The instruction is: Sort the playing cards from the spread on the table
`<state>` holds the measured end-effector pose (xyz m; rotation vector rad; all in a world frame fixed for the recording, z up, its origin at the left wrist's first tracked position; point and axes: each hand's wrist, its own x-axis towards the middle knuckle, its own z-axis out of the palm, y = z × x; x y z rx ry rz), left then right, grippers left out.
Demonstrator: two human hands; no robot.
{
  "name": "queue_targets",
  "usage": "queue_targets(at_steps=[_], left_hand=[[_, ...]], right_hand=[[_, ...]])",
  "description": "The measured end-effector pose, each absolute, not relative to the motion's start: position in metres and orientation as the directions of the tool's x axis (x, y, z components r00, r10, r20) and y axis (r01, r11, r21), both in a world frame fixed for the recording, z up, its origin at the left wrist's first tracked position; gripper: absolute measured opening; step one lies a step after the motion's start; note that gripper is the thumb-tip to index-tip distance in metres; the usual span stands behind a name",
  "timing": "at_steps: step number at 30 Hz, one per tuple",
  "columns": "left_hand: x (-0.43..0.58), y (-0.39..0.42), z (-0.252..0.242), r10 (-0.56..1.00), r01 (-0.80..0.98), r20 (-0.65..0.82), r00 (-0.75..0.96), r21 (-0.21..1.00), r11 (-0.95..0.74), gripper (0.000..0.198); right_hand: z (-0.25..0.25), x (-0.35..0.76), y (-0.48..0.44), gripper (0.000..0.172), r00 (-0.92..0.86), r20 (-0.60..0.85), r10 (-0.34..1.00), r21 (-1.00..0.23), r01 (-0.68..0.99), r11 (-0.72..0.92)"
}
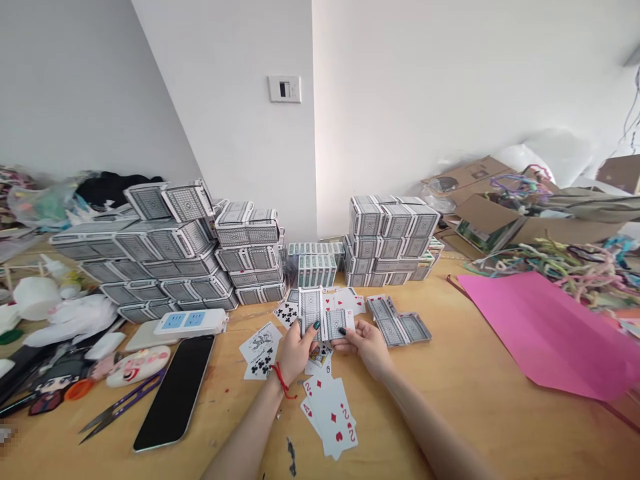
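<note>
My left hand point(295, 350) is closed round a stack of playing cards point(311, 310) held upright, patterned backs towards me. My right hand point(365, 343) pinches a single card point(336, 322) beside that stack, at its right edge. Both hands hover over the wooden table point(450, 400). Loose cards lie face up under and around them: red twos and an ace point(333, 417) in front of me, a joker and clubs point(261, 350) at the left, more red cards point(347, 301) behind. An opened, flattened card box point(397, 325) lies just right of my right hand.
Piles of boxed card decks stand at the back left point(170, 253) and back centre point(390, 240). A phone point(177, 390), thread snips point(120, 407) and a power strip point(190, 322) lie at the left. Pink paper point(545, 333) and cardboard boxes with coloured cords point(525, 213) fill the right.
</note>
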<state>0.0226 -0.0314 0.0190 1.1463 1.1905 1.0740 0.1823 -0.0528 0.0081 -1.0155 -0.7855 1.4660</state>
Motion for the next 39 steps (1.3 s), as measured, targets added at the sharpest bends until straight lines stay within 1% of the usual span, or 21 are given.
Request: queue_targets(at_steps=[4, 9, 12, 15, 18, 20, 21, 24, 25, 27, 29, 31, 33, 35, 39], left_hand=[[0.027, -0.034, 0.023, 0.993, 0.06, -0.086, 0.077, 0.995, 0.081, 0.026], [0.028, -0.034, 0.021, 0.998, 0.067, -0.039, 0.056, 0.997, 0.035, 0.027], [0.03, -0.035, 0.02, 0.996, 0.061, -0.022, 0.089, 0.998, 0.017, 0.027], [0.033, -0.038, 0.019, 0.986, 0.028, -0.023, 0.167, 0.999, 0.019, 0.024], [0.035, -0.042, 0.019, 0.965, 0.009, -0.008, 0.262, 1.0, 0.005, 0.02], [0.034, -0.044, 0.022, 0.935, 0.006, 0.017, 0.353, 1.0, -0.02, 0.02], [0.032, -0.045, 0.024, 0.911, 0.0, 0.028, 0.412, 1.0, -0.031, 0.022], [0.025, -0.044, 0.032, 0.8, -0.031, 0.049, 0.598, 0.999, -0.038, 0.047], [0.024, -0.042, 0.034, 0.787, -0.057, 0.051, 0.615, 0.998, -0.02, 0.052], [0.023, -0.039, 0.036, 0.817, -0.107, 0.033, 0.576, 0.994, 0.036, 0.054], [0.024, -0.035, 0.036, 0.878, -0.155, -0.028, 0.477, 0.981, 0.115, 0.049], [0.024, -0.032, 0.035, 0.903, -0.221, -0.103, 0.417, 0.952, 0.211, 0.043], [0.024, -0.031, 0.034, 0.893, -0.268, -0.152, 0.423, 0.921, 0.284, 0.042], [0.022, -0.031, 0.033, 0.875, -0.262, -0.169, 0.454, 0.913, 0.313, 0.041], [0.019, -0.03, 0.032, 0.875, -0.204, -0.17, 0.453, 0.936, 0.287, 0.039]], right_hand=[[0.006, 0.181, -0.052, 0.03, 0.004, -0.169, 0.986, -0.9, -0.409, -0.153], [0.007, 0.179, -0.051, 0.027, 0.019, -0.178, 0.984, -0.907, -0.391, -0.157], [0.01, 0.179, -0.053, 0.027, 0.006, -0.173, 0.985, -0.909, -0.387, -0.157], [0.013, 0.178, -0.054, 0.03, 0.004, -0.141, 0.99, -0.9, -0.418, -0.127], [0.015, 0.18, -0.053, 0.032, 0.085, -0.109, 0.99, -0.871, -0.488, -0.054], [0.014, 0.182, -0.052, 0.03, 0.141, -0.109, 0.984, -0.847, -0.531, -0.018], [0.014, 0.183, -0.052, 0.029, 0.157, -0.114, 0.981, -0.837, -0.548, -0.009], [0.013, 0.186, -0.051, 0.025, 0.169, -0.148, 0.974, -0.818, -0.575, -0.025], [0.013, 0.186, -0.051, 0.025, 0.169, -0.167, 0.972, -0.815, -0.579, -0.039], [0.014, 0.185, -0.053, 0.025, 0.166, -0.191, 0.967, -0.815, -0.576, -0.062], [0.016, 0.182, -0.055, 0.024, 0.144, -0.177, 0.974, -0.834, -0.547, -0.071], [0.017, 0.178, -0.057, 0.022, 0.104, -0.146, 0.984, -0.875, -0.478, -0.08], [0.018, 0.175, -0.059, 0.023, 0.068, -0.127, 0.99, -0.916, -0.392, -0.09], [0.018, 0.174, -0.059, 0.025, 0.035, -0.112, 0.993, -0.937, -0.335, -0.094], [0.013, 0.176, -0.058, 0.026, -0.001, -0.093, 0.996, -0.953, -0.29, -0.089]])
